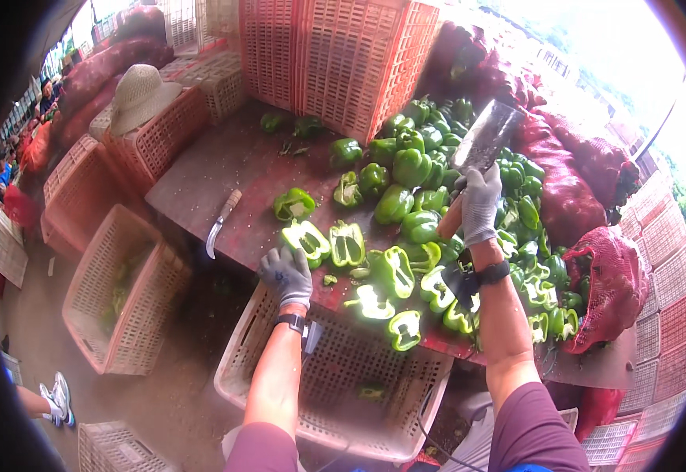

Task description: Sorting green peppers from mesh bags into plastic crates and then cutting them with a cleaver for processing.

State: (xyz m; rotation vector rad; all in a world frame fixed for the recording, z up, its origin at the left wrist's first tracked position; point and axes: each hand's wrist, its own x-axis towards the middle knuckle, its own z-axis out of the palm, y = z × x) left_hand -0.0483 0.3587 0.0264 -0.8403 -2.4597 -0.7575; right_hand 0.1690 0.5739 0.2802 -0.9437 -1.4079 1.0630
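My right hand (480,203), in a grey glove, is closed around a cleaver (487,135) above the pepper pile. Its broad metal blade points up and away, and the end of its wooden handle (451,219) sticks out below the fist. My left hand (286,275), also gloved, rests at the table's near edge with its fingers apart. Its fingertips are beside a halved green pepper (307,241); whether they touch it I cannot tell. Several other cut halves (397,272) lie between the hands, and whole green peppers (412,167) are heaped behind them.
A small curved knife (223,223) lies on the reddish table (193,185). Below the near edge stands a plastic crate (237,330) with a pepper piece inside. Stacked crates (335,63), red mesh sacks (567,169) and a straw hat (140,98) surround the table. Another person's foot (60,397) shows lower left.
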